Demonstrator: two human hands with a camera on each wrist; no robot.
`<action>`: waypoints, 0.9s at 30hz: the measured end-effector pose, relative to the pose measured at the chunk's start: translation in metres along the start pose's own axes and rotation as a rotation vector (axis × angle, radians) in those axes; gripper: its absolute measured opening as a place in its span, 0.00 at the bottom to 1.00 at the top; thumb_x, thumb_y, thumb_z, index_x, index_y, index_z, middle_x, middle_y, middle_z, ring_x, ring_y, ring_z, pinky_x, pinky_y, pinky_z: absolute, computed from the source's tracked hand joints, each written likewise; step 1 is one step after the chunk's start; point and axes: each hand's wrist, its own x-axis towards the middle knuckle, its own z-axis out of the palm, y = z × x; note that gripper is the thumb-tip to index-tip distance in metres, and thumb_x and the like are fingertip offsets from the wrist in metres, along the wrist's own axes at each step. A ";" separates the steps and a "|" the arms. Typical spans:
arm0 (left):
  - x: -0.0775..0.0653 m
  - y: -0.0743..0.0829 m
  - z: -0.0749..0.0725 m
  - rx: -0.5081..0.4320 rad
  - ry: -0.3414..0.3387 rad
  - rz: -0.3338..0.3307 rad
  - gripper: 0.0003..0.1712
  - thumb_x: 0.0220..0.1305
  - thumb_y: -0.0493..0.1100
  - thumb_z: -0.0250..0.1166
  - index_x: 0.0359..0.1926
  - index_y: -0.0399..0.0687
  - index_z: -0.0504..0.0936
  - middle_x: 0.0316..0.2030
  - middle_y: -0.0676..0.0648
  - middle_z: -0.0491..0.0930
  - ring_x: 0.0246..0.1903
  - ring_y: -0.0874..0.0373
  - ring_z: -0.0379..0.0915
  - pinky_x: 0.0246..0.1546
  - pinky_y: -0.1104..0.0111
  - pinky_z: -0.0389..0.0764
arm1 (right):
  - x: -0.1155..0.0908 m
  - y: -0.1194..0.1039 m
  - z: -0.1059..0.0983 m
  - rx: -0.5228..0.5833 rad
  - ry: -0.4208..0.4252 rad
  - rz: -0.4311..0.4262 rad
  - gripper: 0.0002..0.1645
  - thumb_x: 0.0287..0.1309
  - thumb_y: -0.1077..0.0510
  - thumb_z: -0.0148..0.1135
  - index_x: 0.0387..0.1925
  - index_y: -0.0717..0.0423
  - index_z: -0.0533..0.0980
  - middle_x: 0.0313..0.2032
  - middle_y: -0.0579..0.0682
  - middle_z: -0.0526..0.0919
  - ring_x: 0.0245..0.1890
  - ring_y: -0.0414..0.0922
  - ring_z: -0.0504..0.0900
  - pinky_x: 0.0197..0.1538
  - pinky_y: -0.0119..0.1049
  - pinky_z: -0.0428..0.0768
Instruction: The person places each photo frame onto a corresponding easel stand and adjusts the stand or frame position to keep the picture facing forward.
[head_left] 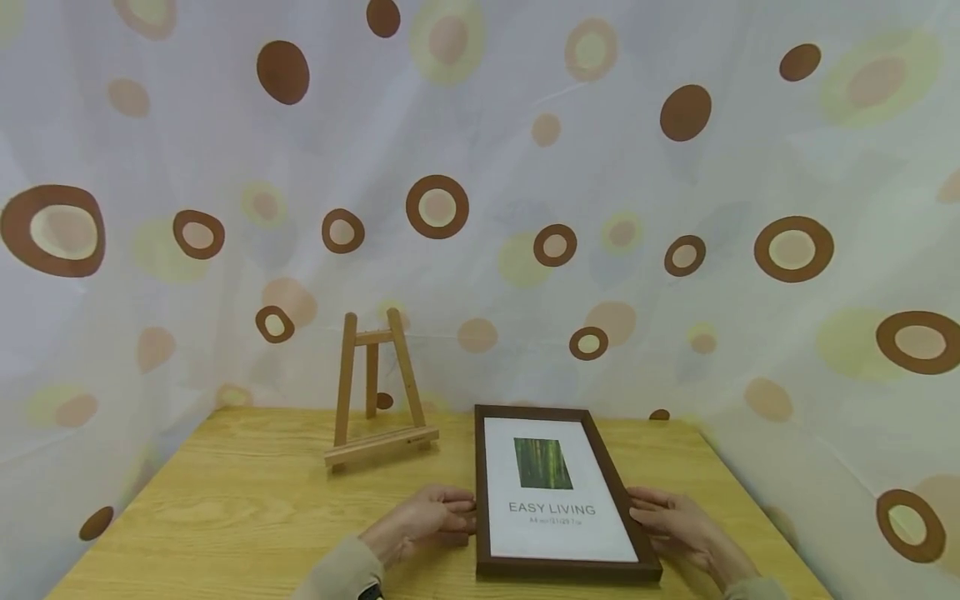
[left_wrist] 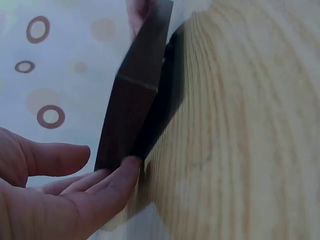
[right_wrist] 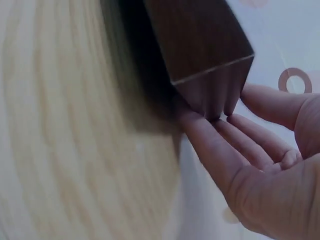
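Observation:
A dark brown picture frame [head_left: 572, 569] lies face up between my two hands, at the right of the table in the head view. Its white insert shows a green forest picture and the words EASY LIVING. My left hand [head_left: 437, 518] touches its left side with nearly straight fingertips; the left wrist view shows the thumb [left_wrist: 62, 159] standing apart from it. On the opposite side, fingertips of my right hand [head_left: 678, 525] touch the frame, the thumb [right_wrist: 272, 105] at its upper edge. A dark band separates frame and wood in both wrist views; whether it touches the table I cannot tell.
A small wooden easel [head_left: 382, 443] stands upright behind and to the left of the frame. Pale wood forms the tabletop [head_left: 225, 500]. Behind it and along its sides hangs a white curtain [head_left: 480, 275] with brown, peach and yellow spots.

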 end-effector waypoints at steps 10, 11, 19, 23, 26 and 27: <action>0.003 -0.003 -0.001 -0.070 0.003 0.021 0.32 0.61 0.23 0.58 0.63 0.12 0.57 0.60 0.21 0.68 0.56 0.44 0.75 0.59 0.54 0.78 | 0.005 0.010 -0.007 0.087 -0.141 0.024 0.47 0.70 0.56 0.56 0.68 0.86 0.43 0.61 0.70 0.73 0.54 0.49 0.81 0.58 0.46 0.81; 0.003 -0.003 -0.002 -0.069 -0.003 0.014 0.31 0.61 0.23 0.59 0.63 0.11 0.58 0.59 0.22 0.69 0.54 0.46 0.76 0.59 0.55 0.78 | 0.005 0.010 -0.006 0.085 -0.152 0.020 0.47 0.70 0.56 0.56 0.67 0.86 0.42 0.62 0.71 0.72 0.55 0.49 0.80 0.59 0.45 0.81; 0.002 -0.002 -0.008 -0.079 -0.042 -0.033 0.29 0.61 0.23 0.60 0.62 0.16 0.63 0.55 0.28 0.76 0.46 0.49 0.80 0.51 0.53 0.83 | 0.007 0.013 0.001 0.175 -0.262 -0.033 0.44 0.72 0.61 0.51 0.67 0.87 0.38 0.58 0.59 0.78 0.54 0.47 0.80 0.59 0.44 0.80; 0.000 -0.005 -0.010 -0.077 -0.043 -0.026 0.29 0.60 0.21 0.59 0.62 0.17 0.63 0.55 0.29 0.76 0.45 0.49 0.80 0.51 0.51 0.83 | 0.006 0.012 0.008 0.139 -0.245 -0.034 0.46 0.71 0.60 0.53 0.67 0.86 0.38 0.62 0.72 0.70 0.57 0.52 0.79 0.60 0.47 0.80; -0.002 -0.006 -0.011 -0.084 -0.028 -0.004 0.33 0.60 0.21 0.59 0.65 0.16 0.59 0.59 0.26 0.72 0.49 0.47 0.79 0.52 0.50 0.82 | 0.007 0.009 0.011 0.083 -0.202 -0.020 0.49 0.70 0.58 0.55 0.68 0.84 0.36 0.68 0.82 0.50 0.63 0.61 0.72 0.63 0.52 0.76; -0.003 -0.007 -0.012 -0.084 -0.021 0.006 0.35 0.59 0.21 0.60 0.66 0.16 0.57 0.61 0.24 0.69 0.50 0.45 0.78 0.52 0.50 0.82 | 0.007 0.007 0.012 0.068 -0.192 -0.016 0.50 0.70 0.57 0.55 0.69 0.83 0.35 0.69 0.82 0.44 0.65 0.64 0.68 0.65 0.54 0.74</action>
